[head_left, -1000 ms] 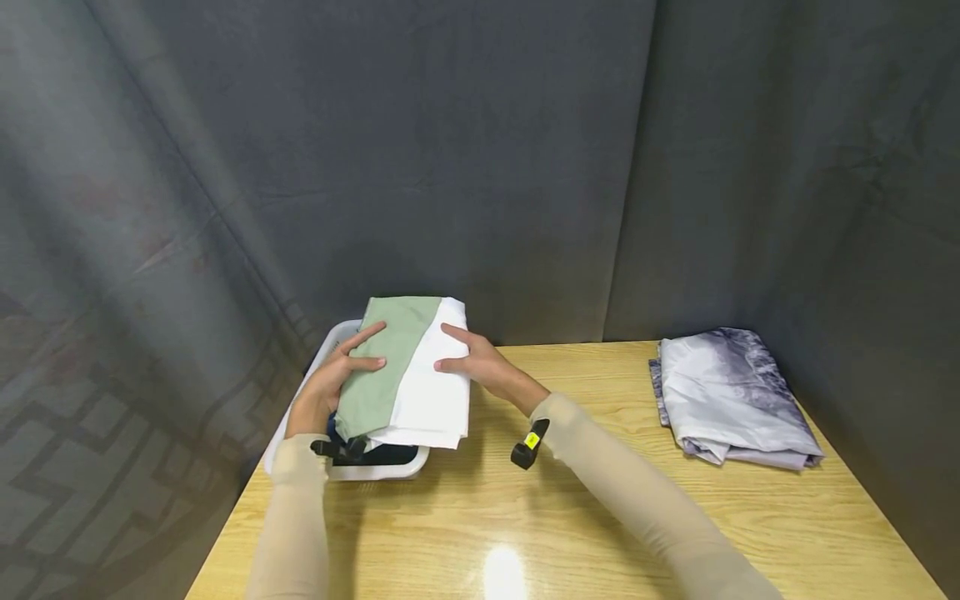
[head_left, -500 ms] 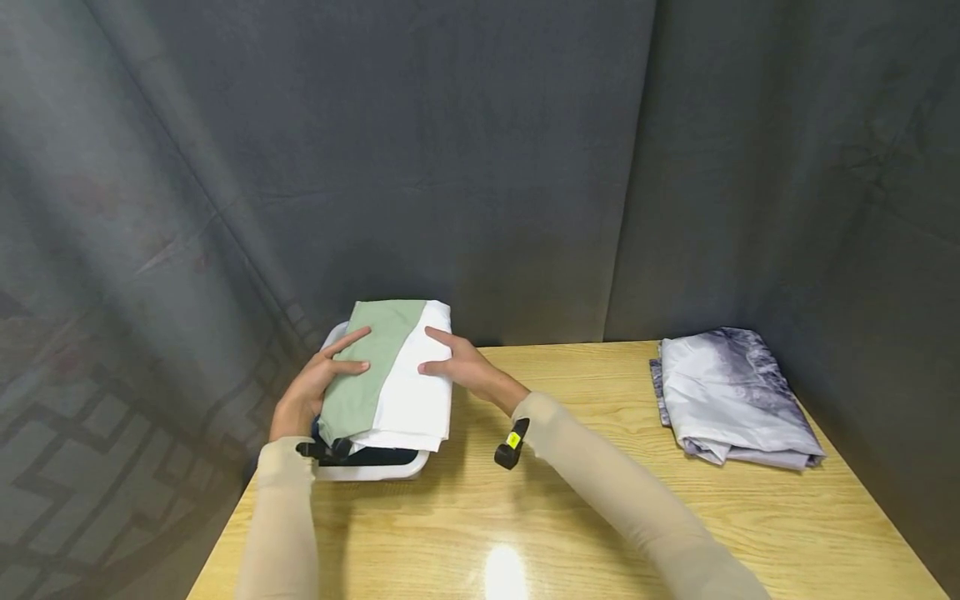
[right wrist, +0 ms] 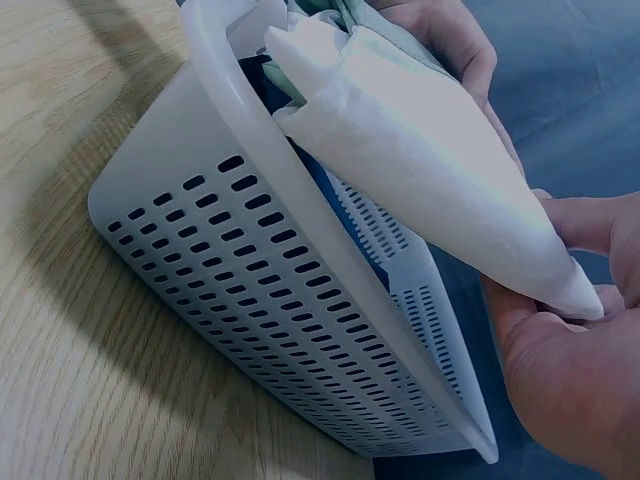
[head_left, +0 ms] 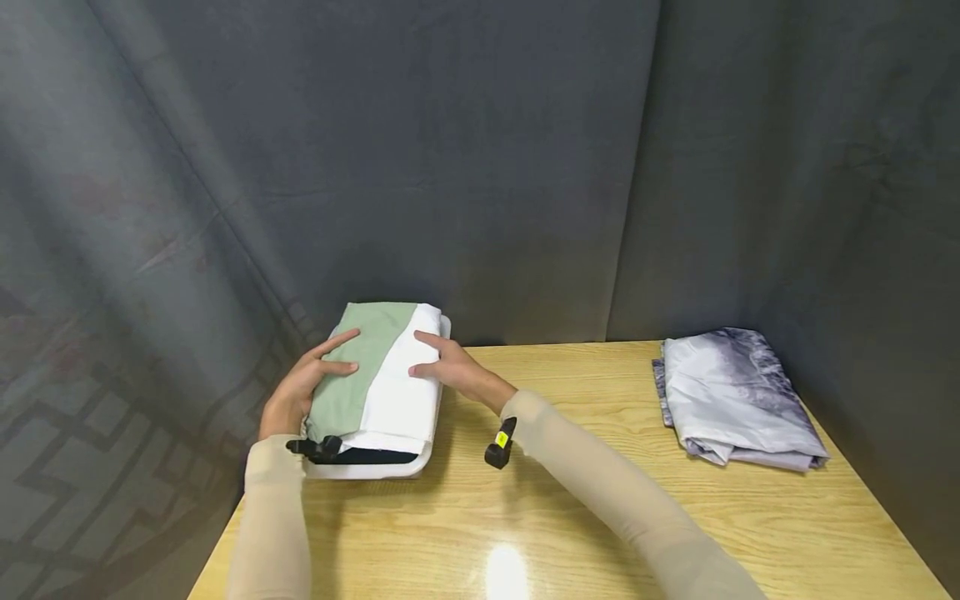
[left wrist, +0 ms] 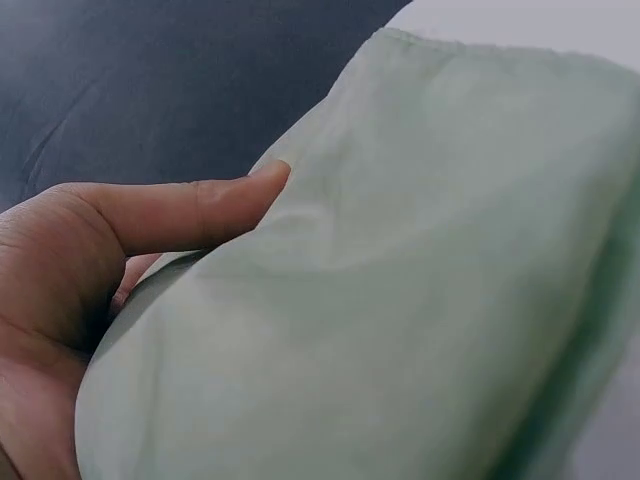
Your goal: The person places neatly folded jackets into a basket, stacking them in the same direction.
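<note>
- Holds cloth (head_left: 382, 375) over basket (head_left: 367, 472), pinching opposite edges with left hand (head_left: 296, 387) and right hand (head_left: 457, 367).
- Looks light, soft and floppy, probably not fragile; could slip or unfold.
- Best gripped at both sides, through every layer.

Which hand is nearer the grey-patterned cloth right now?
Right. The right hand holds the white side of the green-and-white cloth, left of the grey-patterned cloth; the left hand holds the green side, farther left.

Cloth (head_left: 401, 392) over basket (head_left: 367, 472), second cloth (head_left: 735, 392) far right
</note>
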Demonstrator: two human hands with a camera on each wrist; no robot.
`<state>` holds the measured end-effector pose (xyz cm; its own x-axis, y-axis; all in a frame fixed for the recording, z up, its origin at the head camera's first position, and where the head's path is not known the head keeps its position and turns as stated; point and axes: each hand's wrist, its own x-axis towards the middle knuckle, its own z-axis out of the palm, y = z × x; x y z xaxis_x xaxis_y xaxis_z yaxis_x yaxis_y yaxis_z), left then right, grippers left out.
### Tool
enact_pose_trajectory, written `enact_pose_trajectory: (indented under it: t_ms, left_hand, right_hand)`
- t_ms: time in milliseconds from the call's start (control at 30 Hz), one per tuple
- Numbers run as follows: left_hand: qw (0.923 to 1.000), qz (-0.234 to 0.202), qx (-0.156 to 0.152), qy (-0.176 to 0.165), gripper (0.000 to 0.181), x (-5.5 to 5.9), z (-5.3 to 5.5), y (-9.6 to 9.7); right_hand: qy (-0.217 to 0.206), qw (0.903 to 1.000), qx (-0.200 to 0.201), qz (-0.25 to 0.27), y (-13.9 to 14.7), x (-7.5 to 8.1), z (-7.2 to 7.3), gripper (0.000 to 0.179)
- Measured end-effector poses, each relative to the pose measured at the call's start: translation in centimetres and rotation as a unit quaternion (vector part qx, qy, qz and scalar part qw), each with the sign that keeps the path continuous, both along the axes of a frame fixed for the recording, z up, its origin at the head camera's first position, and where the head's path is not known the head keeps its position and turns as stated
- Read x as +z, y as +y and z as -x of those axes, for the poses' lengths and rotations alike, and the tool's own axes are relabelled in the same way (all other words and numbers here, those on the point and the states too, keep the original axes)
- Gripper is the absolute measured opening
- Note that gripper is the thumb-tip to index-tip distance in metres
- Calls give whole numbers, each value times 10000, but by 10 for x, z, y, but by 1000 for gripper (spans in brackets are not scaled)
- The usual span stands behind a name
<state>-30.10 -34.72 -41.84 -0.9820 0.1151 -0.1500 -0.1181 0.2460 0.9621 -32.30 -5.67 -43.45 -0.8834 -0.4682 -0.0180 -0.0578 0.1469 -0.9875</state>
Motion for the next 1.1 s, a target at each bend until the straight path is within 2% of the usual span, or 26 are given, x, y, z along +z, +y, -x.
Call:
enact_pose_trajectory:
  t_ms: [100, 500, 600, 867, 1000, 1067, 1100]
  left_hand:
    - [9999, -85, 74, -123, 75, 3, -4, -3]
    - [9981, -467, 92, -397, 77, -4, 0, -18]
    - [9981, -420, 158, -416, 77, -6, 0, -19]
    - [9981, 54, 471, -401, 76, -10, 1, -12]
    - [9967, 462, 543, -386, 74, -15, 2, -8]
    - [9943, 760, 593, -452, 73, -16, 1, -6]
    - [9924, 959, 601, -488, 73, -16, 0, -6]
  right_hand:
    - [-21, 10000, 31, -65, -4, 1, -2, 75]
    - [-191, 9998, -39, -85, -14, -1, -3, 69]
    - [-173, 9997, -78, -130, -17, -4, -2, 68]
    - [-47, 9994, -101, -336, -21, -13, -1, 65]
    - [411, 9958, -176, -802, -19, -14, -2, 55]
    - [934, 9876, -296, -1230, -17, -11, -4, 47]
    - [1240, 9805, -384, -1473, -16, -9, -6, 43]
